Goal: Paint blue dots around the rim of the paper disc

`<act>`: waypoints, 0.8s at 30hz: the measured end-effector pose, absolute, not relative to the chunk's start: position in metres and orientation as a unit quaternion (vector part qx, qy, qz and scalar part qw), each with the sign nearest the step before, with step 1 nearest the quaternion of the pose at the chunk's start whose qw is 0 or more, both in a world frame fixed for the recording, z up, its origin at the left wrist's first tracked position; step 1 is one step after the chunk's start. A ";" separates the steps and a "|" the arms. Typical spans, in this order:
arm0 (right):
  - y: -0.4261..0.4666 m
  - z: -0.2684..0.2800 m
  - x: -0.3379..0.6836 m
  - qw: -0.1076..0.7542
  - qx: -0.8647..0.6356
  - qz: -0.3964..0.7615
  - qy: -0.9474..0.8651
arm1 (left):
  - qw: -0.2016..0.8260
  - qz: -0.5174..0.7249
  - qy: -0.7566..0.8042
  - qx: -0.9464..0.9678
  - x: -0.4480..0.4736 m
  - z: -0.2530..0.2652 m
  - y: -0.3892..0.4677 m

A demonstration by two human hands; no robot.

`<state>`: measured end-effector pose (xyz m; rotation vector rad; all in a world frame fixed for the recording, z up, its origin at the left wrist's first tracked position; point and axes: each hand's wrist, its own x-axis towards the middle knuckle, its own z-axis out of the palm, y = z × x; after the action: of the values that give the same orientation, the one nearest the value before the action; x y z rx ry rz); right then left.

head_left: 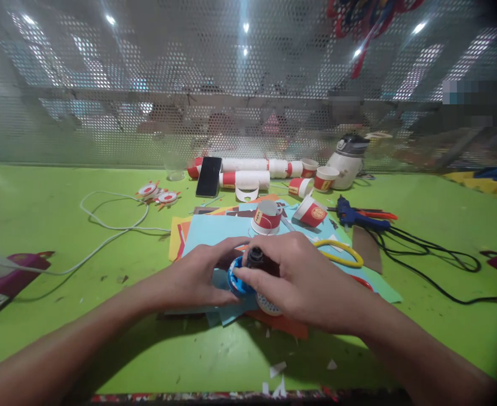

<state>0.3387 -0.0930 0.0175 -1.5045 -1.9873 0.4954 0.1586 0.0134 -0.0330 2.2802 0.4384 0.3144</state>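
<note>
Taking the blue piece as the clock's centre, a purple-and-white power strip [18,276] lies at nine o'clock on the light-green desk [117,349]. A thin white cable [105,228] loops towards ten, and small red-and-white paper wheels [168,197] sit between ten and eleven. The left hand [208,273] curves round the blue piece's nine o'clock side, thumb at the near edge; whether it truly grips, one cannot tell. A black flat phone [209,176] leans near half past eleven.

At the centre, the round blue-and-white piece [236,277] is between both hands, above light-blue paper sheets [210,228]. The right hand [257,268] comes in from three o'clock, thumb and fingers pinching a short dark cylinder [255,256] just beside it. A red-and-white paper cup [266,219] stands upside down at one o'clock; a yellow ring [360,259] and a blue glue gun [360,217] lie between two and three.

The step in hand seems to be working the cylinder against the blue piece; the next move calls for a steady left hand and careful alignment by the right.
</note>
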 end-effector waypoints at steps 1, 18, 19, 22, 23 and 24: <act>-0.092 0.017 0.338 0.311 -0.564 0.206 -0.737 | 0.391 0.126 0.174 0.895 0.159 -0.033 0.013; -0.094 0.016 0.342 0.315 -0.586 0.111 -0.738 | 0.385 0.125 0.198 0.893 0.156 -0.037 0.018; -0.095 0.018 0.342 0.300 -0.578 0.121 -0.749 | 0.386 0.119 0.192 0.894 0.156 -0.037 0.017; -0.096 0.019 0.340 0.315 -0.547 0.185 -0.753 | 0.382 0.124 0.175 0.899 0.155 -0.037 0.017; -0.095 0.018 0.339 0.328 -0.548 0.192 -0.745 | 0.379 0.131 0.175 0.899 0.155 -0.037 0.017; -0.094 0.017 0.339 0.338 -0.559 0.182 -0.735 | 0.374 0.137 0.179 0.900 0.155 -0.037 0.017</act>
<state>0.3389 -0.0939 0.0174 -1.4565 -1.9151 0.4745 0.1545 0.0174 -0.0370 2.3040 0.4577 0.3500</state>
